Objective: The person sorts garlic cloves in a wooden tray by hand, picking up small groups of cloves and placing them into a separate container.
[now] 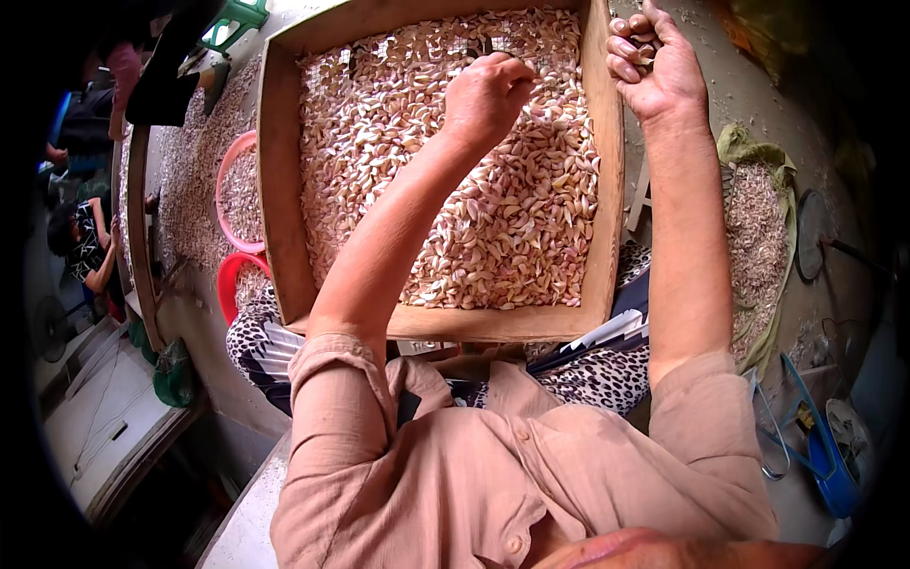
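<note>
A shallow wooden tray (pixel 273 213) stands before me with a wire mesh bottom (pixel 318 77) showing at its far left. Garlic cloves (pixel 526 235), many with pinkish skins, cover most of that mesh. My left hand (pixel 490 92) is over the far part of the tray, back upward and fingers bent down together. Whether a clove is between its fingertips is hidden. Beyond the tray's right wall, my right hand (pixel 657 67) is turned palm up. Its fingers curl around a few garlic cloves (pixel 645 55).
Left of the tray are a pink basin (pixel 226 227) and a red basin (pixel 229 288). A green sack (pixel 782 167) of garlic pieces lies at right. Cloves spread across the floor (pixel 192 185) at left. Another person (pixel 89 238) and a green stool (pixel 238 21) are farther left.
</note>
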`<act>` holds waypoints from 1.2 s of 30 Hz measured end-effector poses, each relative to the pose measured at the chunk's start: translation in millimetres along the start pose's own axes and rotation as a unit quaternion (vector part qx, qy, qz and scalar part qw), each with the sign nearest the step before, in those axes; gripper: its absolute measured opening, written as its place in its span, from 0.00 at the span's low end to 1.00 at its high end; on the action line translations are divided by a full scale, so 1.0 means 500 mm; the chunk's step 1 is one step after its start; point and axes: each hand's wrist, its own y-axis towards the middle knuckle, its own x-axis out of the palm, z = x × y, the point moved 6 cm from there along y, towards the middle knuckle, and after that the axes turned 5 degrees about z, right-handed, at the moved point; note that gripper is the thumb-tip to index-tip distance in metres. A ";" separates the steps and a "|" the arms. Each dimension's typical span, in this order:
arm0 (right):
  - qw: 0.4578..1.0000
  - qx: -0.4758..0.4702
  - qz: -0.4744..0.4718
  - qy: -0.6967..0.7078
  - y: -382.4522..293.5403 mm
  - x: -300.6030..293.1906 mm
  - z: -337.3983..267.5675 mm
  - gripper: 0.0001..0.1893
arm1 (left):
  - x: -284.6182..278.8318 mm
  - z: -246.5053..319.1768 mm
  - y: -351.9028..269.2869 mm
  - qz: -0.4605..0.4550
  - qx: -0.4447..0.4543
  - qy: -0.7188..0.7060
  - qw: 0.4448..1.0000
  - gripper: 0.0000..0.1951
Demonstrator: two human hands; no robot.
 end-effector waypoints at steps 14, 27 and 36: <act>1.000 -0.014 0.013 -0.004 -0.004 0.003 0.003 0.17 | 0.138 0.025 0.146 -0.040 0.089 0.094 0.991 0.14; 0.995 0.007 0.099 -0.016 -0.020 0.044 0.018 0.17 | 0.174 0.019 0.184 -0.183 0.065 0.205 0.959 0.19; 0.994 0.028 0.106 -0.007 -0.029 0.035 0.025 0.13 | 0.078 0.001 0.132 -0.020 0.007 -0.052 0.998 0.12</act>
